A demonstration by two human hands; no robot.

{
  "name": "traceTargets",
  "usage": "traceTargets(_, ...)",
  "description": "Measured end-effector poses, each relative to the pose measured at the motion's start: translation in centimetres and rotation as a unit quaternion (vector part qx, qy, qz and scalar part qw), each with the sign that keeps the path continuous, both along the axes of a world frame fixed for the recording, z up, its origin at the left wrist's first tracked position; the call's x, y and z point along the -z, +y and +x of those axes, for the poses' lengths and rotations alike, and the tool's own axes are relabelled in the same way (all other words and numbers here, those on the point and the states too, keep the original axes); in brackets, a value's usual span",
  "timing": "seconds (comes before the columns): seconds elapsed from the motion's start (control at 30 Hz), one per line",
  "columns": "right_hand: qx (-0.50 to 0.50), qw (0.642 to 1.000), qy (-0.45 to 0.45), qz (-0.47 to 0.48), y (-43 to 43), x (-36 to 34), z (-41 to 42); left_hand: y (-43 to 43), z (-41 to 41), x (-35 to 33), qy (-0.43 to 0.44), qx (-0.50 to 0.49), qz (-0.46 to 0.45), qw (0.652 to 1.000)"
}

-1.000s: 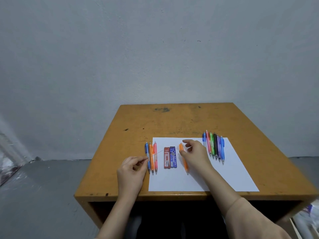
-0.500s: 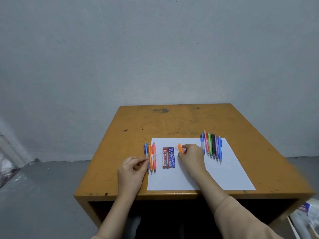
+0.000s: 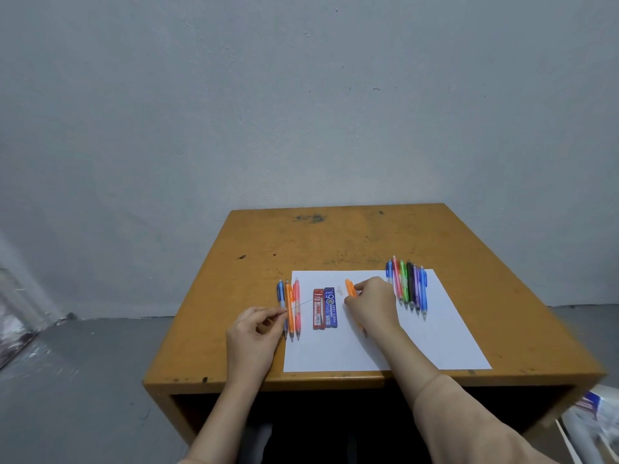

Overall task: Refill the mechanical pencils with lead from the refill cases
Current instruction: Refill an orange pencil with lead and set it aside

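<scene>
Progress: sitting partway, judging by the layout. Nearest, pinching a single thin lead [image 3: 304, 303] between thumb and forefinger of the left hand [image 3: 254, 333], squeezing its near end, with the free end slanting up and away from the pinch and passing over three pencils [image 3: 290, 321] lying just beyond that pinch. Probably counting those three as filled, though not proving it from here. Curling the right hand [image 3: 371, 304] round an orange pencil [image 3: 350, 289], gripping the barrel, with the top end poking out on the far side of the fist and the tip peeking out on the near side. Showing a small clear piece [image 3: 340, 290], likely its cap, on the white paper [image 3: 442, 329] just left of that grip, so apparently standing open and waiting for lead. Holding lead and pencil well apart for now, with the red refill case [image 3: 318, 309] and blue refill case [image 3: 330, 308] lying flat between the two grips, lids too small to judge. Next, likely bringing the pinch across to the fist and threading the lead into the top; risking a snap through any sideways press. Farther off, right of the right-hand grip, waiting side by side: a row of coloured pencils [image 3: 407, 286], seemingly untouched and making up most of the remaining work. Beyond, carrying it all: a wooden table [image 3: 335, 236] set against a grey wall [image 3: 301, 95].
</scene>
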State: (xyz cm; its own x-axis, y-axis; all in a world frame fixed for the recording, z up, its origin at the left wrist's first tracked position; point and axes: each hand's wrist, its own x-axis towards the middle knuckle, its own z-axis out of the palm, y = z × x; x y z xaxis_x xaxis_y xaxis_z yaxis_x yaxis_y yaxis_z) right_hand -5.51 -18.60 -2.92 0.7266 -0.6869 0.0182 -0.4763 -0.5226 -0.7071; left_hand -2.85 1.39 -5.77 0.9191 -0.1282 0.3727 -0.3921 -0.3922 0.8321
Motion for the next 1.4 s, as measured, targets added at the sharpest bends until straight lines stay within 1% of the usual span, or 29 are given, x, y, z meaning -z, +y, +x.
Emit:
traceTargets(0.1,0.003,1.0,-0.003,0.01,-0.1,-0.2,0.2,0.0,0.0,0.0,-0.002,0.0,0.001,1.0)
traceTargets(0.23,0.0,0.998,-0.036,0.054,-0.7,-0.7,-0.2,0.0,0.1,0.0,0.005,-0.002,0.003,1.0)
traceTargets(0.33,-0.02,0.994,-0.073,0.081,-0.7,-1.2,-0.7,0.0,0.1,-0.1,0.006,-0.004,0.007,1.0)
traceTargets(0.53,-0.083,0.99,-0.088,0.069,-0.9,-2.1,-1.2,-0.1,-0.1,-0.2,0.014,-0.009,0.01,1.0)
traceTargets(0.6,-0.099,0.989,-0.098,0.054,-0.8,-2.1,-1.4,-0.1,0.0,-0.2,0.011,-0.006,0.01,1.0)
traceTargets(0.8,-0.14,0.982,-0.117,-0.04,-0.4,-1.8,-2.5,0.0,0.0,-0.1,0.0,0.012,0.009,1.0)
traceTargets(1.0,-0.198,0.968,-0.104,-0.114,-0.3,-1.2,-3.0,0.0,-0.1,-0.1,-0.006,0.037,-0.006,0.999)
traceTargets(1.27,-0.249,0.952,-0.105,-0.144,0.0,0.2,-3.6,0.1,-0.1,-0.2,-0.017,0.063,-0.004,0.998)
traceTargets(1.4,-0.251,0.953,-0.094,-0.143,0.2,0.5,-3.8,0.0,-0.2,-0.3,-0.017,0.066,-0.004,0.998)
